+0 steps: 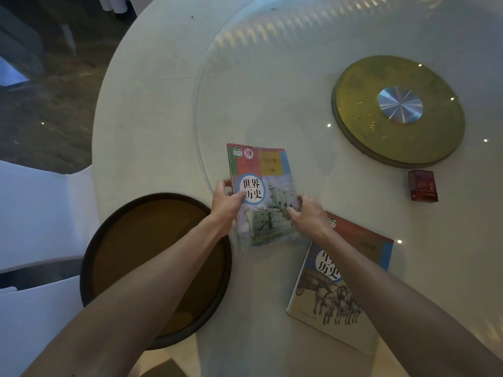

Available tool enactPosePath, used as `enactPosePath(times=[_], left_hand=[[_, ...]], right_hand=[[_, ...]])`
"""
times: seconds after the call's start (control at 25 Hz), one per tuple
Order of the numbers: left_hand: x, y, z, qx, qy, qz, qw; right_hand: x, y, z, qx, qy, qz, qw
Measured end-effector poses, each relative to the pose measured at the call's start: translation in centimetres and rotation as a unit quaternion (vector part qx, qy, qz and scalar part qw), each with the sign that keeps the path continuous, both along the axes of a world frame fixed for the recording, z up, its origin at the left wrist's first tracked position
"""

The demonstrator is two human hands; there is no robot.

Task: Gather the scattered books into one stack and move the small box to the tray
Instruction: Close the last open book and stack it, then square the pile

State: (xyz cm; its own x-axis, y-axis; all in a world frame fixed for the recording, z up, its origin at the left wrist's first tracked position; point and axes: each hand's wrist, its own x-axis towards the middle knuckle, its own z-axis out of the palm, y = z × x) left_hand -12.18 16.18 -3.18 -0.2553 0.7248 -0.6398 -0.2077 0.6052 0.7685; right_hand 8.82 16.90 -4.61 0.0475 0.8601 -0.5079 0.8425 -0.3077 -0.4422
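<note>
A colourful book with a warship on its cover (268,170) lies at the glass turntable's near edge. My left hand (226,200) grips its left edge and my right hand (307,213) grips its right edge. A second book with horses on its cover (324,303) lies flat to the lower right, partly under my right forearm. The small red box (422,185) stands further right on the glass, apart from both hands. The round dark-rimmed brown tray (136,257) sits to the lower left, with my left forearm crossing over it.
A round white-clothed table (147,110) carries a large glass turntable (272,77) with a brass hub (362,126) at the upper right. White chair covers (32,213) stand at the left beyond the table edge. A brown object peeks in at the bottom edge.
</note>
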Motion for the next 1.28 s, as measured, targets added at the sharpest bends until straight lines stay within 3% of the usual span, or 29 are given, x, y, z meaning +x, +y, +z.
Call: enactPosePath(times=[0.08,0.16,0.28,0.4,0.52,0.64,0.8,1.16,1.28], left_hand=[[0.2,0.1,1.3,0.03,-0.065,0.003,0.997],[0.7,0.2,3.4,0.059,-0.12,-0.035,0.99],[2.0,0.4,6.5,0.087,-0.169,-0.098,0.977],[3.5,0.3,8.6,0.101,-0.215,-0.134,0.962],[5.7,-0.2,9.9,0.085,-0.196,-0.155,0.965],[8.5,-1.6,9.3,0.072,-0.122,-0.187,0.972],[12.2,-4.5,6.4,0.048,-0.027,-0.219,0.974],[14.9,-9.7,0.3,-0.02,0.118,-0.304,0.945],[15.2,-10.9,0.2,0.011,0.193,-0.332,0.923]], right_hand=[[0.6,-0.4,0.4,0.001,0.066,-0.058,0.996],[1.0,-0.9,1.6,-0.02,0.196,-0.131,0.972],[1.8,-1.6,4.2,-0.083,0.401,-0.242,0.88],[3.8,-2.7,6.9,-0.124,0.505,-0.286,0.805],[7.1,-4.6,8.1,-0.111,0.58,-0.352,0.726],[10.8,-7.0,7.7,-0.032,0.485,-0.4,0.777],[14.5,-11.5,6.5,0.003,0.356,-0.378,0.855],[17.1,-18.4,2.0,0.03,0.183,-0.348,0.919],[17.2,-19.4,1.5,0.046,0.105,-0.305,0.945]])
